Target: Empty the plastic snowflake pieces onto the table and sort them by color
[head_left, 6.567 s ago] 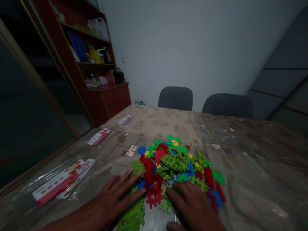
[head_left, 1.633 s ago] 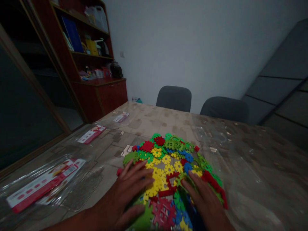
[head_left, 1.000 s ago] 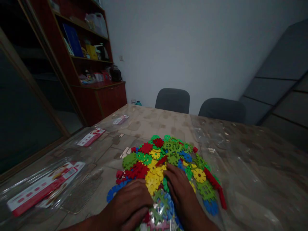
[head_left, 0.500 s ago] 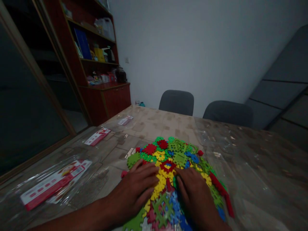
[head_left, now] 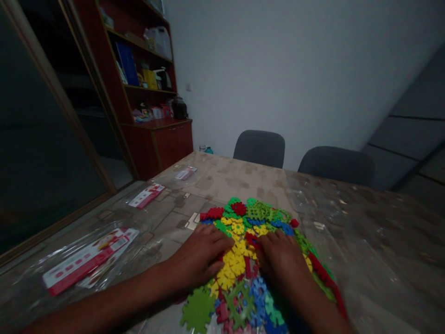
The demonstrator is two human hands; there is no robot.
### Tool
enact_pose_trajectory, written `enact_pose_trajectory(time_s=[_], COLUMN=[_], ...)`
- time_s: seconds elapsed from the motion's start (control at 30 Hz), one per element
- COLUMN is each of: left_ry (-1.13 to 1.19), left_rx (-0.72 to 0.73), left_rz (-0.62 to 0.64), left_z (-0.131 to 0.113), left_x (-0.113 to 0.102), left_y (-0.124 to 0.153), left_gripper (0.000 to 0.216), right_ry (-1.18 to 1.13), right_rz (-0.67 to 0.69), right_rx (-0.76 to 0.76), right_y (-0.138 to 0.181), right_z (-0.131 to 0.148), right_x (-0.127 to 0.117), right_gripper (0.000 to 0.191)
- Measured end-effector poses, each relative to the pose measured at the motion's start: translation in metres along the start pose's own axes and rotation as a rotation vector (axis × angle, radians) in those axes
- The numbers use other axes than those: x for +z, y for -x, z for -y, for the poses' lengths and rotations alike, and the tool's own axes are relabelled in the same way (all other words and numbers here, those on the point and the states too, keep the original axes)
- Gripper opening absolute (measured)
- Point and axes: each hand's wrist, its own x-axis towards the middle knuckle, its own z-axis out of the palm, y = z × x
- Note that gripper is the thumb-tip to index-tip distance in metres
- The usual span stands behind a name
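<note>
Patterned table [head_left: 222, 174], hands [head_left: 204, 253] on colourful pieces [head_left: 234, 263]

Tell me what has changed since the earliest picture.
The left hand and right hand have moved forward over the pile. It has spread out, and yellow pieces now show between the hands, where red ones lay. Whether either grip holds a piece is unclear. The packages and chairs stayed put.

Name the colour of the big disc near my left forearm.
The disc is green; see head view.
</note>
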Motion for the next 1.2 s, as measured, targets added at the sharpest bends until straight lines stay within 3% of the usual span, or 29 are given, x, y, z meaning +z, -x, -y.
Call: enact_pose_trajectory(time_s=[0.13, 0.27, 0.33, 0.4, 0.57, 0.73, 0.8, 0.93, 1.0, 1.1, 1.2], left_ry=[0.049, 0.086, 0.103, 0.117, 0.118, -0.011, -0.033, -0.035, -0.028, 0.013, 0.023], left_rx=[0.005, -0.017, -0.012, 0.015, 0.083, 0.003, -0.022, -0.029, -0.029, -0.054, -0.105], left_rz=[-0.136, -0.228, -0.203, -0.146, -0.044, 0.014, 0.045, 0.107, 0.135, 0.155, 0.125], left_z=[0.012, 0.018, 0.016, 0.013, 0.012, 0.006, 0.001, -0.003, -0.003, -0.004, -0.008], left_x=[0.002, 0.0, -0.002, -0.003, -0.002, -0.007, -0.01, -0.013, -0.013, -0.009, 0.0], left_y=[-0.002, 0.0, 0.002, 0.005, 0.005, 0.004, 0.006, 0.011, 0.01, 0.005, -0.004], left_gripper=[0.03, 0.033, 0.033, 0.031, 0.022, 0.018, 0.029, 0.06, 0.071, 0.082, 0.064], right_ry=[-0.007, -0.254, -0.355, -0.369, -0.251, -0.274, -0.302, -0.334, -0.341, -0.386, -0.456], right_rz=[-0.011, -0.111, -0.084, -0.036, 0.027, 0.006, -0.005, 0.077, 0.135, 0.122, 0.052], right_rx=[0.014, -0.138, -0.248, -0.304, -0.222, -0.086, -0.058, -0.124, -0.135, -0.099, -0.033], right_y=[0.005, 0.007, 0.005, 0.002, -0.004, -0.001, 0.004, 0.013, 0.014, 0.008, -0.003], right_z=[-0.001, 0.016, 0.024, 0.029, 0.016, 0.001, 0.002, 0.01, 0.016, 0.025, 0.029], right_x=[-0.005, 0.008, 0.014, 0.017, 0.012, 0.002, 0.0, 0.001, 0.005, 0.011, 0.015], right_gripper=[0.024, 0.038, 0.051, 0.052, 0.012, 0.022, 0.021, 0.07, 0.084, 0.083, 0.069])
